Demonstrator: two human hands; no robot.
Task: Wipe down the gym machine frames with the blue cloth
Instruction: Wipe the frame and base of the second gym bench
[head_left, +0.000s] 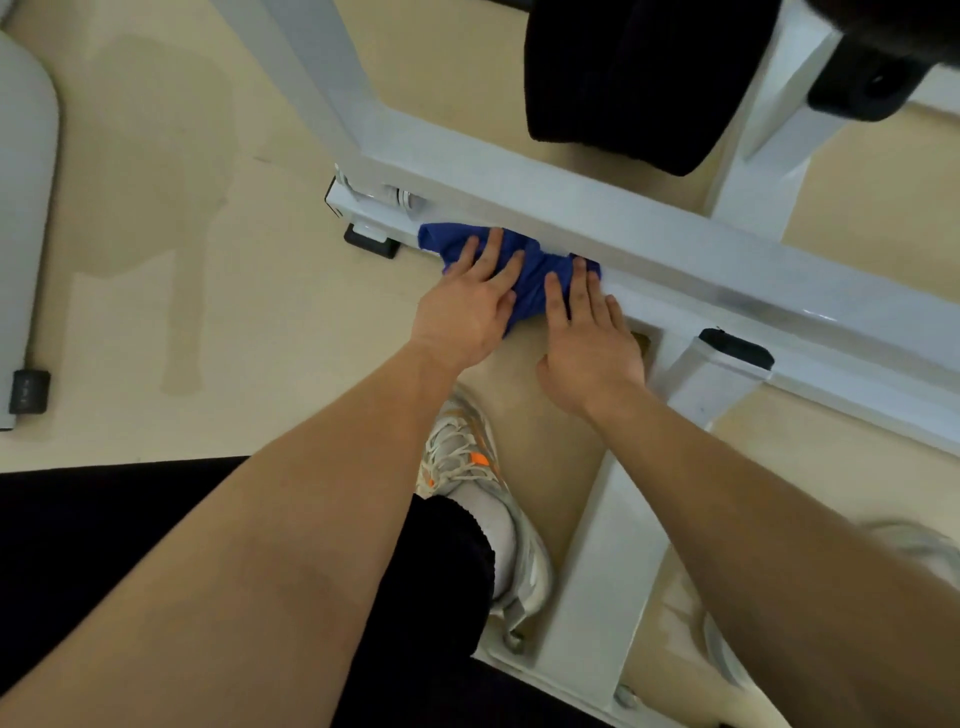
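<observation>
A crumpled blue cloth (530, 270) lies against the low white frame bar (649, 244) of the gym machine, near the floor. My left hand (467, 306) lies flat on the cloth's left part with its fingers spread. My right hand (587, 338) presses the cloth's right part, fingers straight, their tips at the bar's lower edge. Most of the cloth's middle shows between the two hands.
A black padded seat (634, 78) hangs above the bar. A white cross leg (597, 571) runs toward me beside my grey and orange shoe (478, 499). Another grey machine base (26, 208) stands at the far left on the beige floor.
</observation>
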